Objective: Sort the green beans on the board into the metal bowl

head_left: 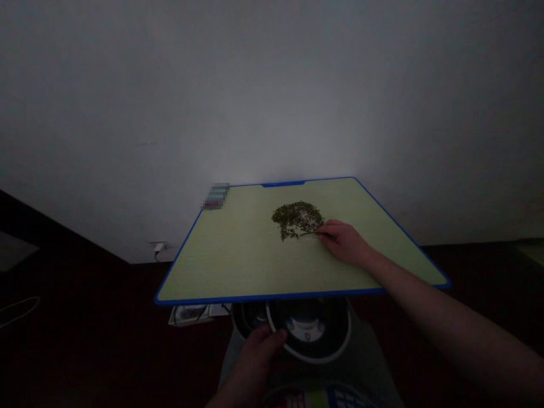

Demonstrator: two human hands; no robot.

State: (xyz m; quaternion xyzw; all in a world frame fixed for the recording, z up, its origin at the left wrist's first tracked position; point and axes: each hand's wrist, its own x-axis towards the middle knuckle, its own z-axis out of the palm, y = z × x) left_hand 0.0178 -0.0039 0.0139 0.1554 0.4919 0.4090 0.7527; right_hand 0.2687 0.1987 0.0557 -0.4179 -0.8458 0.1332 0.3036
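On the pale green tabletop (229, 255) lies a spread of small dark seeds or beans (291, 215), too small to name surely. My right hand (342, 241) pinches a thin, dark, pointed tool (309, 233) that looks like tweezers. Its tip is at the near edge of the pile. Below the table's front edge, my left hand (259, 348) grips the rim of a shiny metal bowl (314, 358), thumb over the edge. This bowl sits above my lap. Another metal bowl (240, 326) is beside it on the left, partly hidden.
A blue rim (280, 296) borders the table, which stands close to a pale wall (272, 102). A blurred label (216, 196) covers the far left corner. A plug with a cable (159, 248) is at the wall. Under the table's left front is a white box-like thing (191, 314).
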